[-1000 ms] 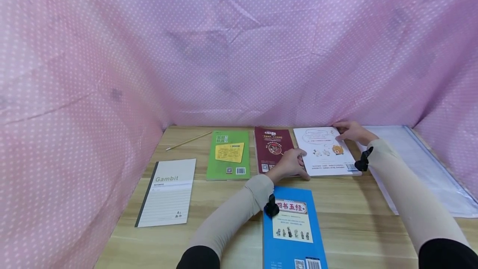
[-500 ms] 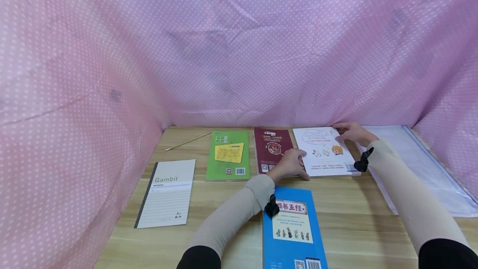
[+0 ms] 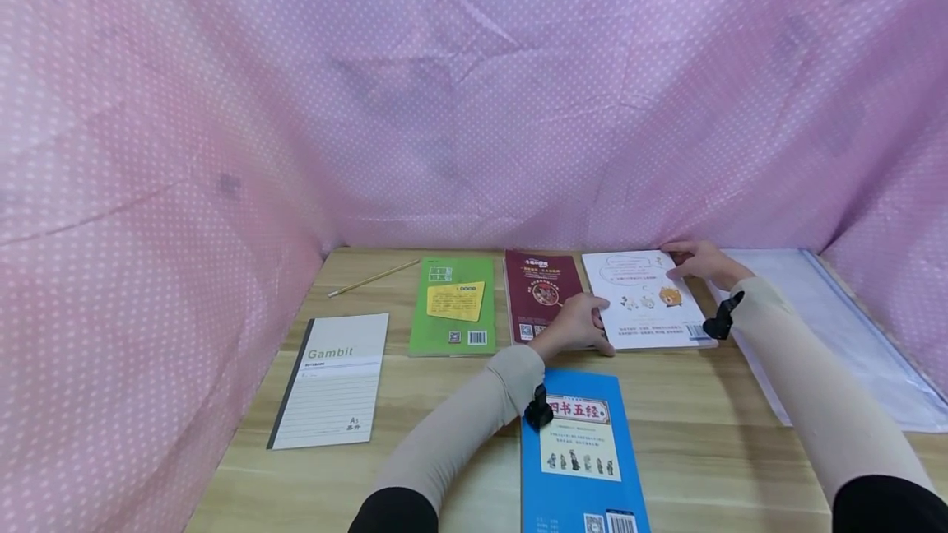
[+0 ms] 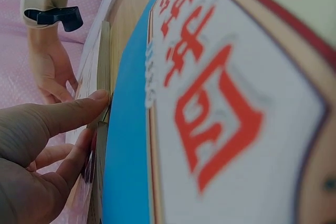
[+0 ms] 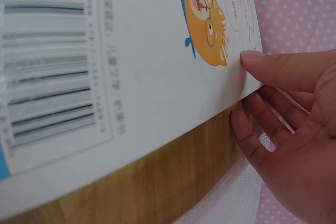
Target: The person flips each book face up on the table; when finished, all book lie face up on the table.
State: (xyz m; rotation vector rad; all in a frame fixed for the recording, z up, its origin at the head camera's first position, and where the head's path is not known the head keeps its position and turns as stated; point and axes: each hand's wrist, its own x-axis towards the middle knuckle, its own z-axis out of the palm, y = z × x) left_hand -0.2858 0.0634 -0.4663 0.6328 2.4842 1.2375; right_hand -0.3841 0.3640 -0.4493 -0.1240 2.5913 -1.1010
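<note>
With the white book (image 3: 640, 323) as the dial's centre in the head view, the notebook (image 3: 333, 385) is showing "Gambit", "NOTEBOOK" and "A5" between eight and nine o'clock. The blue book (image 3: 581, 496) is displaying "四书五经" at seven. The maroon book (image 3: 541, 290) and green book (image 3: 444, 336) are lying toward nine, their small print too fine to read. The white book is sitting at the far side of the table (image 3: 437, 393), bearing a barcode (image 5: 50, 72) and a bespectacled orange cartoon animal (image 5: 206, 22). The left hand (image 3: 573, 326) is pinching its corner near eight, thumb and index nearly meeting. The right hand (image 3: 704, 261) is gripping its edge at two, thumb pressing the cover, fingers curling below.
</note>
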